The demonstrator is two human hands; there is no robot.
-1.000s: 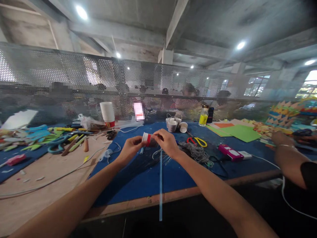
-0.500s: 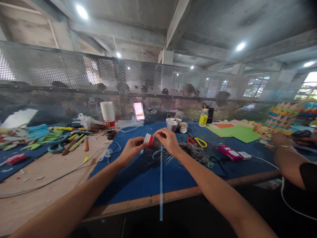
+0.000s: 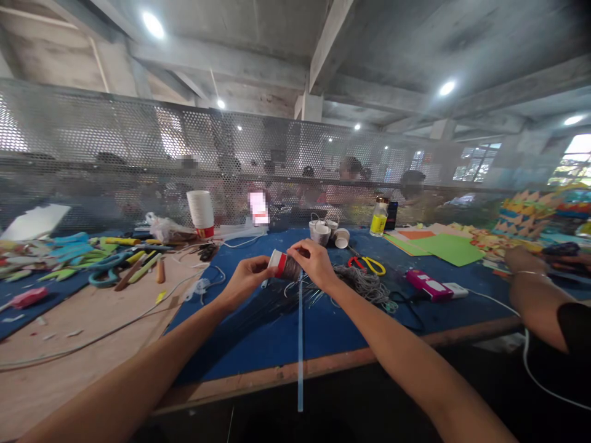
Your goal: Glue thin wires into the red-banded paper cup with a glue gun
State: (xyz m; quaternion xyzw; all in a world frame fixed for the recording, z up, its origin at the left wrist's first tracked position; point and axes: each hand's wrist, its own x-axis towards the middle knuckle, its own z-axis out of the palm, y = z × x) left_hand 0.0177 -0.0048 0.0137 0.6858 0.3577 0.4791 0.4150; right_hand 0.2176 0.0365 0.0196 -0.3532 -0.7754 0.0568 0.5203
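Observation:
A small paper cup point(image 3: 279, 263), white with a red band, lies tilted on its side above the blue mat. Grey cord point(image 3: 292, 269) is wrapped around one end of it. My left hand point(image 3: 252, 277) is closed on the cup's white end, thumb and fingers gripping it. With its fingers pinched together, my right hand point(image 3: 314, 261) is at the cord-wrapped end, on the grey cord; the exact pinch point is hidden. A heap of loose grey cord point(image 3: 364, 286) lies just right of my right hand. Below the hands a pale blue strip point(image 3: 300, 344) hangs past the table edge.
Cord-covered cups point(image 3: 320, 232), red-and-yellow scissors point(image 3: 369, 266) and a yellow-labelled bottle point(image 3: 379, 218) are behind. A stack of paper cups point(image 3: 200, 212) and tools point(image 3: 138, 264) stand left. At right are a magenta box point(image 3: 429, 285), green paper point(image 3: 455, 247) and another person's arm point(image 3: 535, 289).

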